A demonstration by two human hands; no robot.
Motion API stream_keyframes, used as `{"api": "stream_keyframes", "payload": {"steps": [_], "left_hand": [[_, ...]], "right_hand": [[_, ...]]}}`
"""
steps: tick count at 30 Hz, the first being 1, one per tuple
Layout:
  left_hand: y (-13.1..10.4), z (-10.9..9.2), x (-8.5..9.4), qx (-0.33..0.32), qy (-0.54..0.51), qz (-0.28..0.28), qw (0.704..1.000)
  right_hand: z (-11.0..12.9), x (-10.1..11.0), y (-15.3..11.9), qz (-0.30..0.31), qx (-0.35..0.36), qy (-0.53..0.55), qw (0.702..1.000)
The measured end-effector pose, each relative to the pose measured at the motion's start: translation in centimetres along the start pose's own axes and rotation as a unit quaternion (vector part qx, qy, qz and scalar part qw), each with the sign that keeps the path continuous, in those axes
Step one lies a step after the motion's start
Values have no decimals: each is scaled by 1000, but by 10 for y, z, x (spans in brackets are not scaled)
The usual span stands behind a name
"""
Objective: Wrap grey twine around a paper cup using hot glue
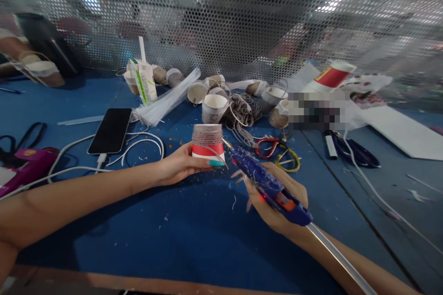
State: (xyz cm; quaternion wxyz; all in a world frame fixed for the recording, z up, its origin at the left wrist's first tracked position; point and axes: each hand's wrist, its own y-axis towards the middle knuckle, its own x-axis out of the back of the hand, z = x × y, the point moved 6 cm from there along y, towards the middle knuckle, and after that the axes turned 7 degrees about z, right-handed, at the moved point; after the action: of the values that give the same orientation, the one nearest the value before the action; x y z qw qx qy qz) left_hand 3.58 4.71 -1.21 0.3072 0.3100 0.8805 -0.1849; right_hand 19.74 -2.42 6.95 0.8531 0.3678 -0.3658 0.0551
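Observation:
My left hand (pixel 180 163) is closed around a red and white paper cup (pixel 206 150), held upside down above the blue table. Grey-brown cord is wound in rows round the cup's upper part, and a loose end hangs at its right side. In my right hand (pixel 273 198) is a blue glue gun (pixel 266 177), gripped by its handle, with a long clear glue stick (pixel 339 256) coming out of its back. The nozzle points at the right side of the cup, close to the cord; whether it touches I cannot tell.
Behind the cup lie a heap of cord (pixel 242 113) and several cord-wrapped cups (pixel 214 108). Red-handled scissors (pixel 268 147) are right of centre. A phone (pixel 110 131) on a white cable and a magenta glue gun (pixel 32 166) lie left. A perforated metal screen (pixel 221 18) closes the back.

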Motion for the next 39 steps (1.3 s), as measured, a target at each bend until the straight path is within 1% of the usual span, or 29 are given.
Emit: {"api": "stream_keyframes", "payload": {"steps": [2, 7, 15, 19, 25, 28, 31, 39], "left_hand": [[-1, 0, -1, 2, 2, -1, 1000], [0, 0, -4, 0, 12, 3, 1000], [2, 1, -3, 7, 11, -6, 1000], [2, 1, -4, 5, 15, 6, 1000], [1, 1, -4, -3, 30, 27, 999], [1, 1, -4, -8, 32, 41, 999], [2, 0, -4, -13, 29, 48, 998], [1, 0, -5, -13, 32, 42, 999]], "right_hand": [[-2, -1, -2, 5, -2, -5, 1000], [-4, -2, -4, 19, 19, 1, 1000], [-15, 2, -3, 30, -30, 1, 999], [-10, 2, -4, 41, -14, 6, 999], [-2, 2, -3, 54, 16, -14, 998], [-5, 2, -3, 61, 0, -36, 997], [-9, 2, -3, 58, -12, -35, 998], [-7, 0, -1, 76, 1, -27, 997]]}}
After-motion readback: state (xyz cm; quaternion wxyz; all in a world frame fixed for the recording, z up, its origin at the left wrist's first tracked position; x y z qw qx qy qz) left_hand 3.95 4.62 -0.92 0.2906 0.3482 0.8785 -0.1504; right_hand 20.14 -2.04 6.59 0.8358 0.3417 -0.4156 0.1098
